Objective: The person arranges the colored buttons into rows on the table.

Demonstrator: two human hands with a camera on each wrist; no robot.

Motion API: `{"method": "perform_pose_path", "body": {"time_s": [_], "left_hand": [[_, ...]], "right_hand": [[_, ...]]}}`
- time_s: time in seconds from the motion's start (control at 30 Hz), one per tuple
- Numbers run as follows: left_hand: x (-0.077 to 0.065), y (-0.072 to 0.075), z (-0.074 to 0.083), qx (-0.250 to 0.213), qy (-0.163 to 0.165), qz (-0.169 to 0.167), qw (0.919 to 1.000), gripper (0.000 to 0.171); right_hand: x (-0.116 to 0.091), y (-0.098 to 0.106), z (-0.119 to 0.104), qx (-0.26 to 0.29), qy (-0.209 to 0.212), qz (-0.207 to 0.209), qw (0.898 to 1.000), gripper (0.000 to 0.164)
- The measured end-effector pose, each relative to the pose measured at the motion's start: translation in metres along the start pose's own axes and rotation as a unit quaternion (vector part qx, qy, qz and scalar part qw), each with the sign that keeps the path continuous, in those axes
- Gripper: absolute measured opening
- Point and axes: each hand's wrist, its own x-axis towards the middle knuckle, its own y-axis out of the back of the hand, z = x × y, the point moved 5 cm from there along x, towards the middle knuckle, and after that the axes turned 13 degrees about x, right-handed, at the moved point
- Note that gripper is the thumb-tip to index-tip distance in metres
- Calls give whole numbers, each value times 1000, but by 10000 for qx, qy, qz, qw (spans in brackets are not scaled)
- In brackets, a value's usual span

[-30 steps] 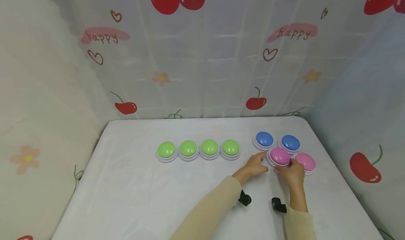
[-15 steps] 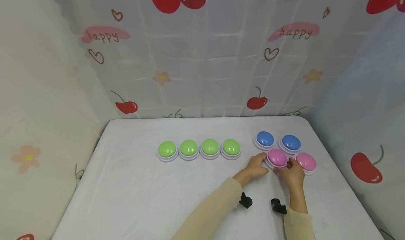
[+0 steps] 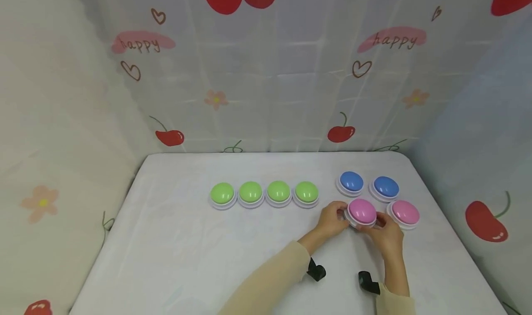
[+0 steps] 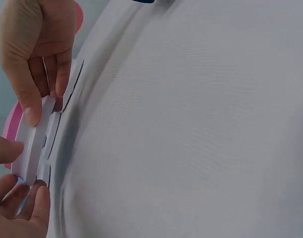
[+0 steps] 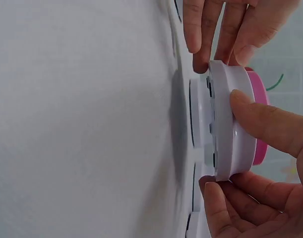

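A pink push button with a white round base (image 3: 362,211) is held between both hands in the head view. My right hand (image 3: 386,235) pinches the base from the right, its thumb (image 5: 260,116) across the near side in the right wrist view. From the left, my left hand (image 3: 331,221) grips the opposite edge, its thumb (image 4: 10,150) against the base in the left wrist view. The base's underside edge shows above the cloth, so it looks slightly raised. Beside my right hand sits another pink button (image 3: 405,213). Two blue buttons (image 3: 351,182) (image 3: 386,187) stand behind.
Several green buttons (image 3: 250,193) form a row at the middle of the white-covered table (image 3: 187,250). Patterned curtains (image 3: 282,84) hang behind and at both sides. A black wrist mount (image 3: 317,270) is on each forearm.
The held pink button has moved left and slightly nearer, away from the blue buttons. My left fingers have closed around its left edge. The other buttons keep their places; the head view has shifted slightly.
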Motion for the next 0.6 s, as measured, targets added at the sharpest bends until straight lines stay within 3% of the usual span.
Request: {"method": "perform_pose_path", "body": {"time_s": [0.13, 0.27, 0.43, 0.6], "left_hand": [[-14, 13, -3, -270, -120, 421, 9987, 45], [-29, 28, -6, 24, -215, 673, 9975, 56], [-44, 49, -6, 611, -355, 793, 9943, 78], [-58, 70, -9, 681, -374, 793, 9938, 77]], "right_hand": [[-14, -5, -10, -15, 71, -246, 9997, 77], [-26, -14, -19, -20, 152, -415, 9990, 78], [-37, -28, -30, 57, 403, -504, 9979, 73], [-47, -43, -40, 213, 711, -648, 9951, 69]]}}
